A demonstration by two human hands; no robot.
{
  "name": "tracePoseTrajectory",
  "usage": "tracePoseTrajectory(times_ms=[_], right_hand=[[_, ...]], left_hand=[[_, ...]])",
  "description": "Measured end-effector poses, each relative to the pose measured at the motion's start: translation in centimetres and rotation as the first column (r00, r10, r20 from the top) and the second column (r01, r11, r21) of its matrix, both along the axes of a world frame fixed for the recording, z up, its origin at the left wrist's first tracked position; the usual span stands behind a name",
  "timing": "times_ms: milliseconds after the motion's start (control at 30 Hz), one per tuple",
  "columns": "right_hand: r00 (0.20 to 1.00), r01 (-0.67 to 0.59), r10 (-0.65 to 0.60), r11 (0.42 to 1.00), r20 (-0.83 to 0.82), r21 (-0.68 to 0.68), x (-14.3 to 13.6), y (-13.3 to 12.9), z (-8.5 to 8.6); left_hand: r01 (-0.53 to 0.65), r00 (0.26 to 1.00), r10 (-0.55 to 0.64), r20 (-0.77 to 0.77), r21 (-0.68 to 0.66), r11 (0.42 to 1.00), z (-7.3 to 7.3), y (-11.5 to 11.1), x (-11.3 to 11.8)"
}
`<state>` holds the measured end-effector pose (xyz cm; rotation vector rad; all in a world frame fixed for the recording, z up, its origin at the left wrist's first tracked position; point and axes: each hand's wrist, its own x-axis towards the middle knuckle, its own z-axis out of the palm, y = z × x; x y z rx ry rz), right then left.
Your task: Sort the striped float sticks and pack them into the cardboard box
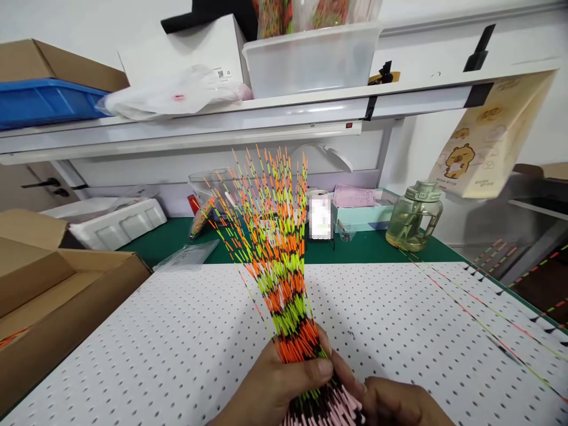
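A left hand (270,387) and right hand (399,405) are gripping a bundle of banded sticks (275,260) by its lower end, fingers closed around it, the tips fanning upward above a white pegboard (155,343); loose sticks (488,319) are lying well apart.

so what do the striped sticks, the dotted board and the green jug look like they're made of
Striped sticks, fanned in the left hand with the right hand at their base: thin rods, probably plastic or fibre, with glossy orange, yellow-green and black paint bands. Perforated board: matte white sheet, likely plastic or painted board, with regular holes. Water jug: clear green-tinted plastic; liquid shows through.
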<state>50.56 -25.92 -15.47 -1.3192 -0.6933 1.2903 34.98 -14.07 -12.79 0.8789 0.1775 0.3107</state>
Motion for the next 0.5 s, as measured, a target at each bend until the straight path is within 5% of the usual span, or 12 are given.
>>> tracePoseTrajectory(times_ms=[100,267,367,500], right_hand=[[0.995,0.069,-0.070,0.997,-0.065,-0.015,0.6,0.4,0.5],[0.957,0.157,-0.149,0.987,-0.249,0.012,1.8,0.6,1.3],[0.925,0.125,-0.109,0.992,-0.364,0.018,2.6,0.9,2.3],[0.927,-0.125,0.112,0.992,-0.358,-0.014,2.5,1.9,3.5]], left_hand=[[-0.053,0.987,0.083,-0.134,0.214,0.975,0.2,0.4,-0.1],[-0.006,0.953,0.200,-0.228,0.643,0.765,1.9,2.3,-1.0],[-0.008,0.932,0.306,-0.192,0.836,0.548,2.6,3.3,-1.8],[-0.036,0.943,0.328,-0.055,0.964,0.265,2.0,4.0,-1.7]])
